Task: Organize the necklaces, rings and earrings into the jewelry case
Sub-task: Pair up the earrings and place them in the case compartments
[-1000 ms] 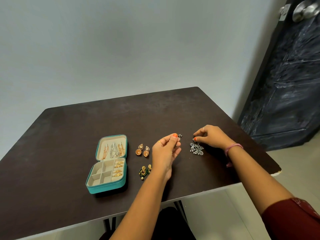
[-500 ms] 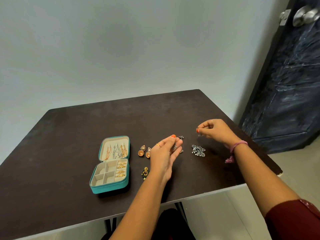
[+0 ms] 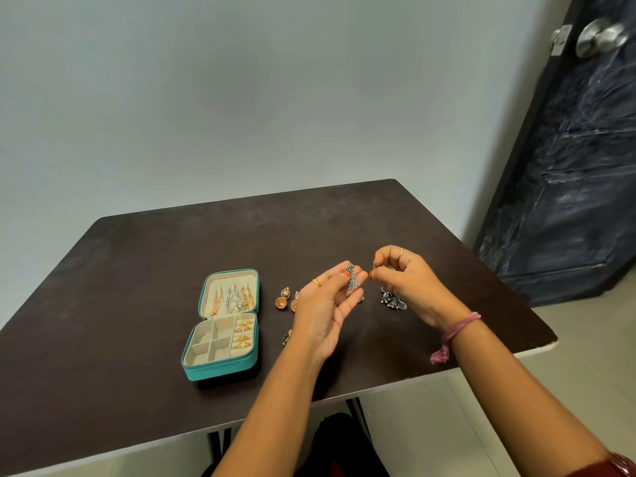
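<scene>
Dark table by a grey wall, our left hand pinches a silver earring at thumb and fingertips, our right hand pinches something tiny just beside it, open jewelry case well left.

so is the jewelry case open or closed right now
Open. The teal jewelry case has its lid folded back, showing hanging necklaces, and gold rings sit in its right-hand slots.

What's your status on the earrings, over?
Left hand holds a silver earring; right hand pinches something tiny. Case open. Nothing blocking it.
</scene>
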`<act>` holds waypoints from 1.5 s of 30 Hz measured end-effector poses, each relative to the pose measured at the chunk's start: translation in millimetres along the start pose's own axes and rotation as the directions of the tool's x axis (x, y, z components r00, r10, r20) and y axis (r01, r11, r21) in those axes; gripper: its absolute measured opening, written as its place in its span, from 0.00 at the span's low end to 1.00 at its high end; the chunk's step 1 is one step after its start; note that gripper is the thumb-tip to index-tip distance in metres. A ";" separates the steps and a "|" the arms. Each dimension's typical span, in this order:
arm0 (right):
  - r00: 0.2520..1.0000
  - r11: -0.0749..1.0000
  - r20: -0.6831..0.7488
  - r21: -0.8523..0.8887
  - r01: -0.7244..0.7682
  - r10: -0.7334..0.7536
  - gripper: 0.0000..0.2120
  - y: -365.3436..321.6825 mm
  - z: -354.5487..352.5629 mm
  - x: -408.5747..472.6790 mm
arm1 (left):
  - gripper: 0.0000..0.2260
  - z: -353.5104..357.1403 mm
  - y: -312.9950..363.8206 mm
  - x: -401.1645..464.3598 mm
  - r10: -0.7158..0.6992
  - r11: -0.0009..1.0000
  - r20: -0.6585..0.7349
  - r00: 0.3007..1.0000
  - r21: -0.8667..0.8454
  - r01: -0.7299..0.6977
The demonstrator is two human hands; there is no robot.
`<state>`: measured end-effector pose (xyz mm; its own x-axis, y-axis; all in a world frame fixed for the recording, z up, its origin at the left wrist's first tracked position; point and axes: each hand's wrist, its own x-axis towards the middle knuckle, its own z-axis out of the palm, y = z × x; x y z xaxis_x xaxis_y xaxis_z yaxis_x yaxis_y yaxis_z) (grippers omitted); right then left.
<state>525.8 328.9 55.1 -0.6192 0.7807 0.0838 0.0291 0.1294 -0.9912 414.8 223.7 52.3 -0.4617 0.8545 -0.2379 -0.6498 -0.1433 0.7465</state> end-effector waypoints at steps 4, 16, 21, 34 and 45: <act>0.997 0.980 0.043 0.185 -0.068 0.061 0.06 -2.0 6.3 -1.8 | 0.09 -5.1 1.5 -0.7 -0.009 1.000 0.013 1.000 0.015 0.009; 0.986 0.972 0.101 0.178 -0.152 0.136 0.10 1.6 11.1 13.5 | 0.11 -25.1 28.6 25.0 -0.029 0.968 0.006 1.000 0.250 0.027; 0.984 0.986 0.072 0.033 -0.165 0.162 0.06 8.7 23.5 32.3 | 0.11 -38.4 49.1 46.6 -0.049 0.861 -0.005 0.999 0.507 0.045; 0.955 0.963 0.136 -0.095 -0.253 0.264 0.07 17.4 42.6 60.8 | 0.06 -42.3 69.7 66.6 -0.134 0.573 -0.038 0.990 0.812 0.109; 0.978 0.811 0.117 -0.580 -0.073 0.172 0.08 25.5 45.4 68.6 | 0.04 -34.7 65.3 83.6 -0.226 0.223 -0.105 0.969 0.962 0.156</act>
<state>448.5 358.1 30.9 -0.6925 0.7144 -0.1007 0.5244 0.4025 -0.7504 312.9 268.5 59.6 -0.3641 0.8075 -0.4641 0.3641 0.5820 0.7271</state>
